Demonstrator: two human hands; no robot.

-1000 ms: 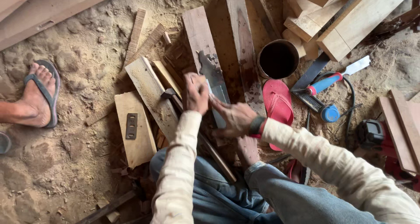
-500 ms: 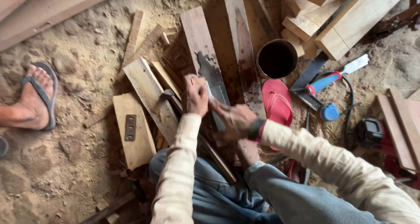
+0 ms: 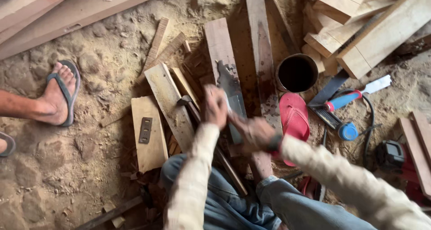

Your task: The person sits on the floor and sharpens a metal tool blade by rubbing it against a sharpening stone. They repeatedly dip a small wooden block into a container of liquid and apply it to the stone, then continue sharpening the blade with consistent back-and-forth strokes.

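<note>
Left hand [image 3: 214, 105]: blurred, fingers curled over the near part of the handsaw blade [image 3: 231, 88]; grip clenched on the blade as far as the blur allows. Right hand [image 3: 253, 132]: grip clenched at the near end of the same blade, where the saw's handle would lie; the handle itself is hidden under the fingers.

Handsaw blade: flat, grey, stained, lying lengthwise on a reddish plank [image 3: 220, 46] at scene centre. It points toward the far side and rests on the sandy floor [image 3: 98, 77] among offcuts.

Surroundings:
- Left of the blade: a hammer [image 3: 188, 105] resting across a pale board [image 3: 168, 102].
- Farther left: a short board [image 3: 148, 135] carrying a small dark metal plate [image 3: 145, 130].
- Right of the blade: a red flip-flop [image 3: 294, 115], touching the right wrist area.
- Far right of centre: a dark empty tin can [image 3: 296, 72], upright.
- Right: a tool with a red and blue handle [image 3: 343, 99], with a blue cap [image 3: 348, 132] just near of it.
- Left edge: another person's foot in a grey sandal [image 3: 60, 93], well apart from both hands.
- Far right: stacked pale timber [image 3: 372, 23].
</note>
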